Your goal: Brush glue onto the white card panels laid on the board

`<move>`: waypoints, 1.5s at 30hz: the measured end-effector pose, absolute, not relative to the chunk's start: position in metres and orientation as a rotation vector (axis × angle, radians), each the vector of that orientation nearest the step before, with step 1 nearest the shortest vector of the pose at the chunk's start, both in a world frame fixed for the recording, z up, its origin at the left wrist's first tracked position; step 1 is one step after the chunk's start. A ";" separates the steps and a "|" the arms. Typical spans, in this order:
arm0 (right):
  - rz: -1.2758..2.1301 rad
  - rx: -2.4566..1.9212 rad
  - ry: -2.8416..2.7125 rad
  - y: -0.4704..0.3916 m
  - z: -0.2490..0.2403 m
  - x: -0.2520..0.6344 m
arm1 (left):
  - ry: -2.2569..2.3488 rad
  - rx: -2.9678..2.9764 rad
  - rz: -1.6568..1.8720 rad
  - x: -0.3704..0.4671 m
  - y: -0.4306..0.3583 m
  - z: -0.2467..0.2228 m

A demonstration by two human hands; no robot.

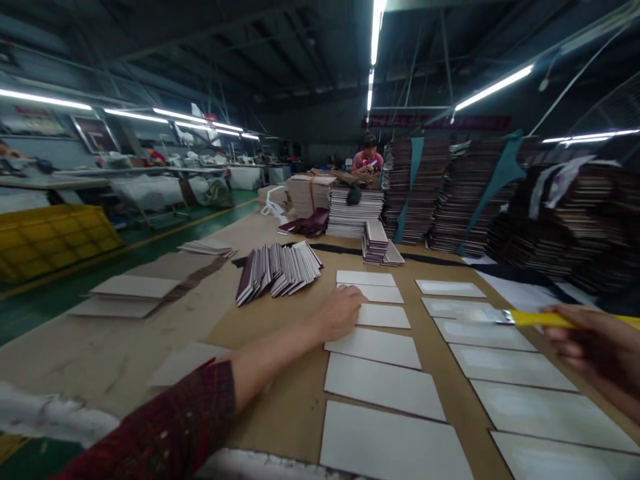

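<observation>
Indoors, a cardboard-covered table [280,353] stands beneath strip lights [376,33].

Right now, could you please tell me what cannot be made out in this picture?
- What lies under the left hand: head view, hidden by the hand.
- Bristles of the brush: head view, blurred.
- End of its yellow handle: head view, cut off by right edge.
- Lettering on the red banner: head view, too small.

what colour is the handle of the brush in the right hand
Yellow, seen best in the head view.
</observation>
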State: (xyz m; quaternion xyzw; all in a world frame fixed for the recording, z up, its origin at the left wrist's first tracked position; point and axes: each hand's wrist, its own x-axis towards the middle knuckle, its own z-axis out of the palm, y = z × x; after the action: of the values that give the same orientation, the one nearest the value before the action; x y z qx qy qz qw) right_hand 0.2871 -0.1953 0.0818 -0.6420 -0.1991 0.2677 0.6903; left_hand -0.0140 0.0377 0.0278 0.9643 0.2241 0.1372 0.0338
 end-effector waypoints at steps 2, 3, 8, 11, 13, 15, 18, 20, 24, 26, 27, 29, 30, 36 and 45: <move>0.693 -1.442 -0.326 -0.148 0.100 0.255 | 0.767 2.966 0.433 -0.018 0.074 0.016; 0.721 -1.425 -0.359 -0.126 0.105 0.243 | 0.792 2.968 0.438 -0.018 0.087 0.010; 0.810 -1.386 -0.551 -0.032 0.095 0.211 | 0.858 2.972 0.488 -0.015 0.108 -0.013; 0.828 -1.400 -0.593 0.007 0.079 0.199 | 0.892 2.965 0.532 -0.014 0.104 -0.018; 0.838 -1.426 -0.601 0.026 0.068 0.191 | 0.913 2.961 0.553 -0.014 0.102 -0.019; 0.842 -1.449 -0.611 0.041 0.058 0.183 | 0.928 2.959 0.570 -0.013 0.100 -0.019; 0.834 -1.476 -0.626 0.057 0.045 0.177 | 0.937 2.953 0.587 -0.012 0.099 -0.019; 0.830 -1.496 -0.633 0.063 0.040 0.174 | 0.941 2.946 0.594 -0.011 0.099 -0.019; 0.850 -1.527 -0.651 0.070 0.033 0.172 | 0.958 2.917 0.611 -0.010 0.099 -0.021; 0.857 -1.540 -0.661 0.072 0.031 0.170 | 0.973 2.900 0.620 -0.010 0.099 -0.022; 0.857 -1.547 -0.667 0.074 0.030 0.170 | 0.978 2.894 0.622 -0.010 0.099 -0.022; 0.854 -1.562 -0.681 0.076 0.027 0.168 | 0.977 2.887 0.617 -0.010 0.099 -0.022; 0.850 -1.571 -0.688 0.078 0.026 0.168 | 0.975 2.884 0.614 -0.010 0.099 -0.021; 0.823 -1.675 -0.719 0.087 0.024 0.176 | 0.957 2.880 0.598 -0.010 0.099 -0.019; 0.738 -1.817 -0.737 0.082 0.028 0.211 | 0.959 2.883 0.572 -0.010 0.100 -0.020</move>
State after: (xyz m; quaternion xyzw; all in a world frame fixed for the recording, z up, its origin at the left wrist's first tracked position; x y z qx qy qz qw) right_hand 0.2107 0.0819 0.0279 -0.7513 -0.3045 0.3050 0.4999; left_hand -0.0099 0.1001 -0.0199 0.9322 0.3102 0.1848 0.0249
